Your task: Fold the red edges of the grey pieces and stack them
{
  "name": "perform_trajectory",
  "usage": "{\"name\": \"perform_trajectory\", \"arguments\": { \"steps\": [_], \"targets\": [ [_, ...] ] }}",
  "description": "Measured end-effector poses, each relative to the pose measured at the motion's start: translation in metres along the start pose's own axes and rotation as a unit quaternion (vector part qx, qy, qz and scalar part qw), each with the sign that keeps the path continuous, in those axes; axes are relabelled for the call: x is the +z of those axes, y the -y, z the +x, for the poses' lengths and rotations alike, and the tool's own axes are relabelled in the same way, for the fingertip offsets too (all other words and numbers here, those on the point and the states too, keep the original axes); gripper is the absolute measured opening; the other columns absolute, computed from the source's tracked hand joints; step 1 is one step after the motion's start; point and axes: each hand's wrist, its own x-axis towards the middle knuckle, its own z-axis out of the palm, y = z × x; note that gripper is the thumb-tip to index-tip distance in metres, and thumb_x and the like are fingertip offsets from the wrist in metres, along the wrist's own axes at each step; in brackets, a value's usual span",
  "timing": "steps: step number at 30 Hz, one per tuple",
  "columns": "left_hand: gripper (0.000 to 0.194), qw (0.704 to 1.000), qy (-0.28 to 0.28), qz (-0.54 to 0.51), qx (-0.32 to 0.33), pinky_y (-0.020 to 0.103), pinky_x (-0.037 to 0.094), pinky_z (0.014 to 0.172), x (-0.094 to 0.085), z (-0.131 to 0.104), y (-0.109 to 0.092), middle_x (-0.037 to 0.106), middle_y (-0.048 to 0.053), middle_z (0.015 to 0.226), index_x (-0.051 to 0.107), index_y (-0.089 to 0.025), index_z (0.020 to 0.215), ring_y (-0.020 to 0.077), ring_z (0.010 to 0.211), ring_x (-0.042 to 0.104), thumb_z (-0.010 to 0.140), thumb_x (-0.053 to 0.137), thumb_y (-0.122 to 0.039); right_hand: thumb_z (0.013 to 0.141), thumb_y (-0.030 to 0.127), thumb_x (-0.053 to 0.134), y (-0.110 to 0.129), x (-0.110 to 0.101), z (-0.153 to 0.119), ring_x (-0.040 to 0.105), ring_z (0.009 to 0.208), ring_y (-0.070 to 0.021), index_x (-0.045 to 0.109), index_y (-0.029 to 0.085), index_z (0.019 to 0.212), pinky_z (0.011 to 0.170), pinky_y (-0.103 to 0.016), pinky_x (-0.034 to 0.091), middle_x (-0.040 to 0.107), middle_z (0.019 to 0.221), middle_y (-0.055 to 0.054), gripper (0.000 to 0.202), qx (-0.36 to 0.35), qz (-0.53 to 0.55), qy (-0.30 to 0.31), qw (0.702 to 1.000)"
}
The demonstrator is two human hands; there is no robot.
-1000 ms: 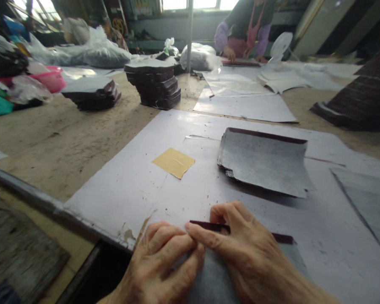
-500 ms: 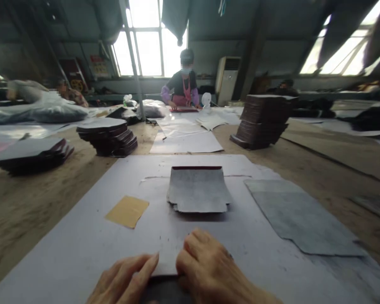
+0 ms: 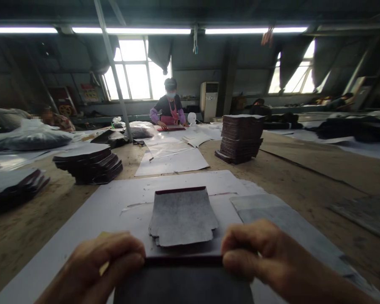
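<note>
Head view: hands (image 3: 98, 261) (image 3: 266, 253) apart, curled; pinching dark sheet (image 3: 183, 283).

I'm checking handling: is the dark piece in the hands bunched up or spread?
Spread: the dark piece runs straight-edged from left hand to right hand.

Low grey stack (image 3: 183, 219) just beyond the hands (image 3: 274, 257), passable white paper (image 3: 110, 198) leftward.

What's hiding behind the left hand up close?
Bits of a yellow piece peek out above the left hand and beside its thumb, with a white sheet beyond. The hand covers the rest, so the piece's full shape can't be seen.
</note>
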Motion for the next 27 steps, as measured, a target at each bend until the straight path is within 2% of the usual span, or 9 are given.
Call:
{"name": "perform_trajectory", "arguments": {
  "steps": [2,3,4,7,10,14,21,24,27],
  "targets": [
    [0.029,0.99,0.107,-0.027,-0.092,0.014,0.042,0.046,-0.005,0.034,0.012,0.058,-0.005,0.059,0.061,-0.02,0.074,0.0087,0.052,0.055,0.087,0.043,-0.038,0.077,0.027,0.052,0.005,-0.018,0.026,0.044,0.049,-0.0069,0.057,0.018,0.068,0.045,-0.016,0.035,0.049,0.055,0.004,0.014,0.027,0.015,0.016,0.999],
    [0.033,0.981,0.151,-0.014,-0.118,0.015,0.041,0.046,-0.004,0.05,0.02,0.056,-0.004,0.057,0.061,-0.019,0.07,0.0089,0.052,0.053,0.087,0.042,-0.04,0.078,0.028,0.051,0.003,-0.024,0.042,0.043,0.049,-0.0067,0.057,0.017,0.069,0.046,-0.017,0.035,0.048,0.054,0.004,0.015,0.032,-0.017,0.007,0.999],
    [0.034,0.977,0.16,0.025,-0.136,0.016,0.04,0.049,0.0,0.065,0.029,0.055,-0.004,0.057,0.062,-0.018,0.069,0.0091,0.053,0.051,0.086,0.043,-0.04,0.078,0.029,0.053,-0.001,-0.028,0.059,0.042,0.048,-0.0069,0.057,0.015,0.069,0.046,-0.018,0.035,0.048,0.054,0.004,0.017,0.037,-0.045,-0.013,0.998],
    [0.025,0.979,0.126,0.073,-0.143,0.019,0.037,0.052,0.026,0.091,0.058,0.057,-0.002,0.059,0.064,-0.017,0.069,0.0105,0.055,0.051,0.081,0.048,-0.032,0.078,0.022,0.056,-0.024,-0.023,0.103,0.045,0.052,-0.0081,0.057,0.013,0.069,0.052,-0.021,0.038,0.048,0.055,0.003,0.013,0.046,-0.132,-0.097,0.985],
    [0.022,0.981,0.054,0.122,-0.139,0.024,0.039,0.062,0.055,0.089,0.081,0.061,0.002,0.071,0.066,-0.018,0.075,0.0145,0.067,0.054,0.081,0.047,-0.028,0.081,0.024,0.056,-0.045,-0.009,0.126,0.052,0.063,-0.0104,0.057,0.013,0.075,0.066,-0.028,0.044,0.054,0.065,0.002,0.012,0.033,-0.214,-0.164,0.963],
    [0.021,0.982,-0.022,0.152,-0.107,0.025,0.041,0.069,0.076,0.071,0.094,0.061,0.002,0.077,0.067,-0.021,0.081,0.0151,0.076,0.054,0.083,0.046,-0.028,0.085,0.028,0.054,-0.06,0.005,0.13,0.055,0.077,-0.0129,0.057,0.014,0.08,0.076,-0.033,0.045,0.058,0.08,-0.001,0.016,0.004,-0.277,-0.208,0.938],
    [0.021,0.967,-0.102,0.218,-0.084,0.027,0.044,0.07,0.092,0.063,0.096,0.061,0.003,0.084,0.069,-0.024,0.082,0.0171,0.08,0.053,0.083,0.048,-0.027,0.084,0.026,0.054,-0.066,0.016,0.134,0.052,0.091,-0.0158,0.057,0.014,0.082,0.079,-0.035,0.044,0.056,0.092,-0.003,0.013,-0.004,-0.324,-0.264,0.909],
    [0.025,0.963,-0.105,0.237,-0.069,0.033,0.045,0.072,0.093,0.061,0.093,0.062,0.006,0.089,0.067,-0.021,0.09,0.0214,0.082,0.054,0.083,0.045,-0.028,0.087,0.025,0.049,-0.062,0.013,0.128,0.052,0.093,-0.0157,0.058,0.014,0.084,0.081,-0.035,0.043,0.056,0.096,-0.004,0.014,0.002,-0.336,-0.266,0.903],
    [0.037,0.962,-0.12,0.239,-0.057,0.044,0.042,0.082,0.083,0.056,0.089,0.059,0.011,0.105,0.057,-0.016,0.113,0.0288,0.095,0.053,0.085,0.04,-0.033,0.088,0.022,0.047,-0.061,-0.004,0.1,0.051,0.097,-0.0155,0.058,0.014,0.093,0.085,-0.035,0.041,0.057,0.101,-0.004,0.015,0.005,-0.355,-0.244,0.902]
  ]
}}
